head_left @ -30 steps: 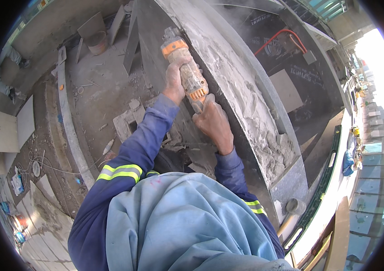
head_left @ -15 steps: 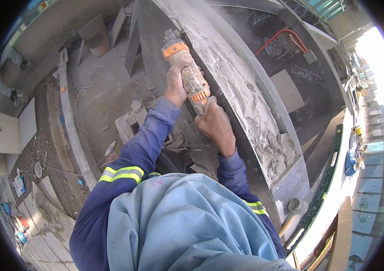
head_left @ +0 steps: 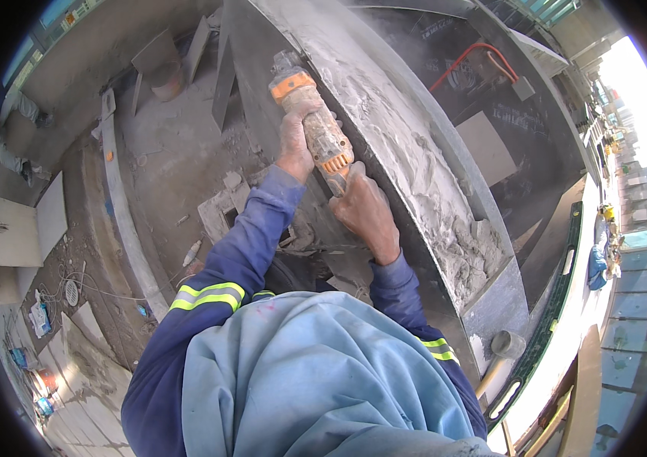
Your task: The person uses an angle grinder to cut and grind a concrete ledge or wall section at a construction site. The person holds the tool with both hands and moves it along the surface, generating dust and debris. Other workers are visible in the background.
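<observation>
Both my hands grip a dusty orange and grey angle grinder (head_left: pixel 325 137). My left hand (head_left: pixel 294 143) wraps around the middle of its body. Lower down, my right hand (head_left: pixel 367 209) closes around its rear end. The grinder's head points away from me, against the edge of a dark stone slab (head_left: pixel 373 171). Its disc is too hidden to make out. Right of that edge runs a long bed of grey mortar (head_left: pixel 407 152), rough and lumpy at its near end, between the slab and a grey rim.
A mallet (head_left: pixel 506 346) and a long dark green spirit level (head_left: pixel 552 324) lie at the right. Beyond the mortar is a dark printed board (head_left: pixel 521 114) with a red hose or handle (head_left: pixel 483 47). Rubble, a bucket (head_left: pixel 164 80) and leaning panels (head_left: pixel 15 228) stand at left.
My hands and the grinder have barely moved along the slab edge. The view has shifted slightly, and dust looks thicker on the left.
</observation>
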{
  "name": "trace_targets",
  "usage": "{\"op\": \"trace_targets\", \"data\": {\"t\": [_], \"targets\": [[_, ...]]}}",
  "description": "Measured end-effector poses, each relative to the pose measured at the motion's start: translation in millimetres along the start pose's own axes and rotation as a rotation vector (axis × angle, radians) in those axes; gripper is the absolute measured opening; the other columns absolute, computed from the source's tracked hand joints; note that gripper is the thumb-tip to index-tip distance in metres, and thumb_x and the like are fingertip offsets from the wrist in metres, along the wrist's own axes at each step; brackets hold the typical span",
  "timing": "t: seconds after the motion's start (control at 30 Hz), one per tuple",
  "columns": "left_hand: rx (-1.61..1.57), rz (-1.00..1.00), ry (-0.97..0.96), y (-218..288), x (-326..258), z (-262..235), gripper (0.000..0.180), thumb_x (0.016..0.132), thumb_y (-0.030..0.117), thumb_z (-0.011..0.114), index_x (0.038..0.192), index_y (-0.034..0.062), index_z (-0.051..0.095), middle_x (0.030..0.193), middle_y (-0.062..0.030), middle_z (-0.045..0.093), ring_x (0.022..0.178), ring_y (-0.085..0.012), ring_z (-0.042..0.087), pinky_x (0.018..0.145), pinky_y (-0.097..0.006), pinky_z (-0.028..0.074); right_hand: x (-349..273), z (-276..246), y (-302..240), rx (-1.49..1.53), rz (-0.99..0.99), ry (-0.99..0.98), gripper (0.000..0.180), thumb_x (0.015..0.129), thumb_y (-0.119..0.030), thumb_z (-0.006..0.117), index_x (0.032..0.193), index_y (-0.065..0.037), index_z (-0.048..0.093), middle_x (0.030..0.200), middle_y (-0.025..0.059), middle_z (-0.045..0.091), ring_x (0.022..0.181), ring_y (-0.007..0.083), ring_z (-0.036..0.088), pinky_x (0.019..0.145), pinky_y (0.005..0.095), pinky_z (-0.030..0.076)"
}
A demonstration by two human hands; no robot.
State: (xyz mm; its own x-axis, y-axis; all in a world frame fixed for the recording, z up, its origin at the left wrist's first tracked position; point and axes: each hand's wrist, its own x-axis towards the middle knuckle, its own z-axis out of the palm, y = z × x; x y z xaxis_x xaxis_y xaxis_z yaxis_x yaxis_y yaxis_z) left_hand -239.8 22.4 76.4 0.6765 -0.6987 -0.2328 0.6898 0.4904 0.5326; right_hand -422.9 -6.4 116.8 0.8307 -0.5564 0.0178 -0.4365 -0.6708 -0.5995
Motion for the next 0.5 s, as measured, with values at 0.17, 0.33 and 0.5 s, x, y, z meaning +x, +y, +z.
{"op": "trace_targets", "data": {"t": [0.17,0.33,0.5], "targets": [[-0.003,-0.015,-0.008,4.1,-0.8,3.7,0.045,0.082,0.025,0.072,0.116,0.0018,0.055,0.093,-0.0171,0.064,0.084,-0.0347,0.07,0.075,-0.051,0.062,3.9,1.8,2.5,0.009,-0.005,0.002,0.033,0.076,-0.006,0.066,0.097,0.01,0.048,0.084,0.0403,0.064,0.09,0.0566,0.065,0.079,0.0593,0.051],[0.011,-0.027,0.003,7.2,0.8,3.9,0.042,0.08,0.025,0.072,0.112,0.001,0.057,0.094,-0.0176,0.065,0.083,-0.0345,0.07,0.074,-0.05,0.063,5.8,8.3,5.0,0.016,0.007,0.033,0.033,0.076,-0.006,0.068,0.098,0.01,0.049,0.083,0.0389,0.065,0.087,0.0544,0.067,0.078,0.0584,0.052],[0.012,-0.005,0.019,5.9,-6.8,9.1,0.041,0.081,0.025,0.072,0.11,0.0001,0.057,0.092,-0.0182,0.066,0.081,-0.0352,0.07,0.074,-0.051,0.063,0.8,4.3,1.8,0.01,0.029,0.045,0.034,0.076,-0.007,0.069,0.099,0.009,0.05,0.082,0.0372,0.066,0.083,0.052,0.069,0.075,0.0571,0.054]]}}
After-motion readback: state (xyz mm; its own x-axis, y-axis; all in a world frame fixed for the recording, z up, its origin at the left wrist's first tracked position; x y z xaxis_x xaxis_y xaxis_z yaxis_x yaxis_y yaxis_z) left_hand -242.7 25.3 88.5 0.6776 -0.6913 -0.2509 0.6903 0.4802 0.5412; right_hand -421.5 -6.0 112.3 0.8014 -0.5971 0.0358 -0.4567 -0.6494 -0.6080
